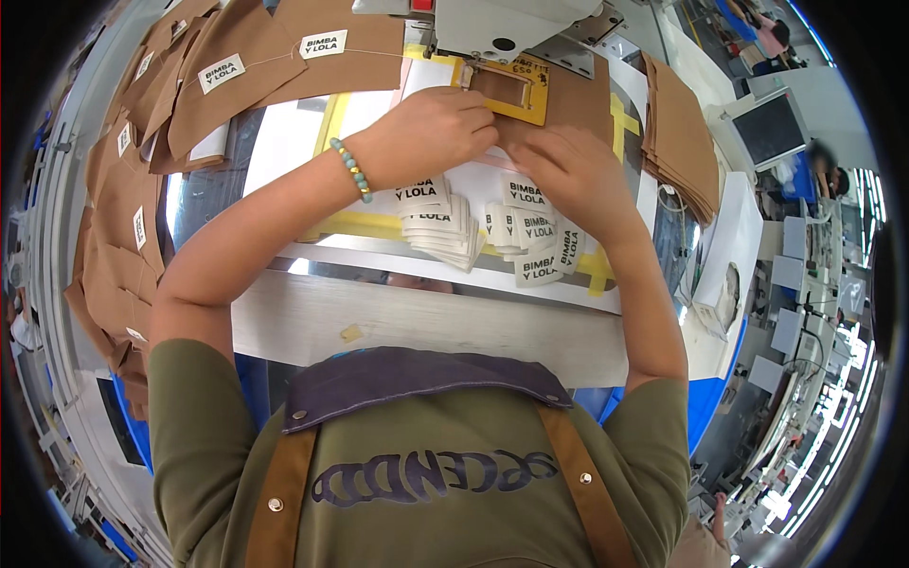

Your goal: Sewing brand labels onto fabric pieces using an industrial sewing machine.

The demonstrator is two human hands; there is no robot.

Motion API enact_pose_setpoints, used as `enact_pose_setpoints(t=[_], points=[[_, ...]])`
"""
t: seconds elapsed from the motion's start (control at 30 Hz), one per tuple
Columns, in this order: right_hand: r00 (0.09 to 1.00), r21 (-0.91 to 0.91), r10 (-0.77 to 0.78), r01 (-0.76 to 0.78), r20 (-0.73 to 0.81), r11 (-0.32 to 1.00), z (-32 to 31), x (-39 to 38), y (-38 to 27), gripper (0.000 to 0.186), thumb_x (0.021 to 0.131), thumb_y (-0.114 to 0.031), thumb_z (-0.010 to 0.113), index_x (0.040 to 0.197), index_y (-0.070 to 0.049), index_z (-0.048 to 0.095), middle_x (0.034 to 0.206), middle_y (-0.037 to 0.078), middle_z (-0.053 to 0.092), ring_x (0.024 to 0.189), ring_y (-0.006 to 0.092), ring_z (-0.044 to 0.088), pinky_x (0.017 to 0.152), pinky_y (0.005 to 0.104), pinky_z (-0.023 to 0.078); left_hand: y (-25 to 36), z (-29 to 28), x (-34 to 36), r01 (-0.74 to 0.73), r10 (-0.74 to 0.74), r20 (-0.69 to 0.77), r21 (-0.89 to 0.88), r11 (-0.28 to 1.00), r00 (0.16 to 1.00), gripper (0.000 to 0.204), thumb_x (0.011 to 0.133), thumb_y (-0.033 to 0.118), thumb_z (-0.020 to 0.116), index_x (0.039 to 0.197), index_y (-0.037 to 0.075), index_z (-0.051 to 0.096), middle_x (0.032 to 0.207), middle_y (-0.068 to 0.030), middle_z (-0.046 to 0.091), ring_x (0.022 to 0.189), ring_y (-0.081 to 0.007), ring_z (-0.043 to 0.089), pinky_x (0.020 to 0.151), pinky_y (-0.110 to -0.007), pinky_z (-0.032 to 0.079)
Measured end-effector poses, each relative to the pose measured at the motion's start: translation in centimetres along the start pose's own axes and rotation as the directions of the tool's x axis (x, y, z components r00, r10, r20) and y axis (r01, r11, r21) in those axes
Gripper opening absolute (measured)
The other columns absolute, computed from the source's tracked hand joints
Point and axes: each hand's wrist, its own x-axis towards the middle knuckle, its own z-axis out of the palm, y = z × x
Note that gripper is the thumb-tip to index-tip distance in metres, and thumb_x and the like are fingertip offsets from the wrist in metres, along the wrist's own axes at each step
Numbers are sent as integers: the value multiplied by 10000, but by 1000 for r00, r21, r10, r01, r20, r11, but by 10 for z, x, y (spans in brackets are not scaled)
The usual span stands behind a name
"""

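Observation:
A sewing machine head [502, 33] stands at the far middle. Below it, a yellow rectangular template frame [532, 106] rests on a brown fabric panel [582, 104]. My left hand [431, 133], with a beaded bracelet at its wrist, is at the frame's near left corner. Its fingers are curled, and what they hold, if anything, is hidden. My right hand [573, 170] lies at the panel's near edge with its fingers stretched toward the left hand. Closer to me, under the hands, are a fanned stack of white labels [445, 232] and a looser pile of white labels [535, 232].
Brown fabric pieces [227, 114] with sewn white labels, joined by thread, are heaped along the left. A stack of brown panels [680, 137] lies at the right, near a white box [729, 256] and a dark screen [769, 128]. Yellow tape [365, 227] marks the work surface.

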Motion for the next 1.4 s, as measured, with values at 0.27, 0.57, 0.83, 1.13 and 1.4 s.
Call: enact_pose_setpoints(t=[0.27, 0.57, 0.83, 1.13, 1.4], points=[[892, 33, 384, -403, 240, 915, -27, -53, 2, 426, 1035, -253, 697, 1394, -24, 703, 1519, 104, 653, 1469, 327, 532, 1189, 472, 438, -22, -16, -58, 117, -102, -65, 297, 948, 993, 324, 844, 77, 714, 1156, 12, 768, 1225, -60, 764, 1141, -230, 694, 942, -361, 609], [867, 77, 392, -433, 308, 898, -16, -64, -3, 588, 1128, -416, 522, 1593, -56, 536, 1714, 95, 465, 1613, 361, 352, 1332, 550, 227, 11, -28, -85, 349, -349, 103, 15, 937, 932, 524, 1006, 104, 675, 1523, 59, 605, 1670, -20, 530, 1567, -341, 424, 1268, -484, 407], [858, 56, 435, -466, 272, 883, -11, -62, -5, 623, 1132, -475, 494, 1623, -94, 515, 1740, 81, 428, 1636, 370, 301, 1343, 568, 194, 18, -30, -90, 422, -418, 76, -56, 905, 905, 545, 1033, 137, 658, 1567, 69, 574, 1703, -21, 496, 1598, -356, 385, 1312, -497, 343], [857, 55, 423, -457, 296, 888, -12, -63, -6, 616, 1124, -492, 506, 1623, -132, 530, 1747, 83, 418, 1637, 377, 298, 1342, 578, 195, 17, -28, -93, 405, -401, 100, -23, 914, 910, 530, 1007, 114, 688, 1531, 82, 615, 1651, -43, 559, 1550, -359, 451, 1282, -492, 387], [854, 178, 478, -513, 207, 839, -14, -64, -8, 575, 1102, -448, 548, 1597, -157, 569, 1737, 84, 432, 1633, 378, 298, 1334, 570, 217, 15, -29, -93, 369, -375, -20, -133, 920, 927, 570, 989, 114, 714, 1547, 89, 597, 1621, -84, 575, 1541, -368, 460, 1265, -491, 416]])
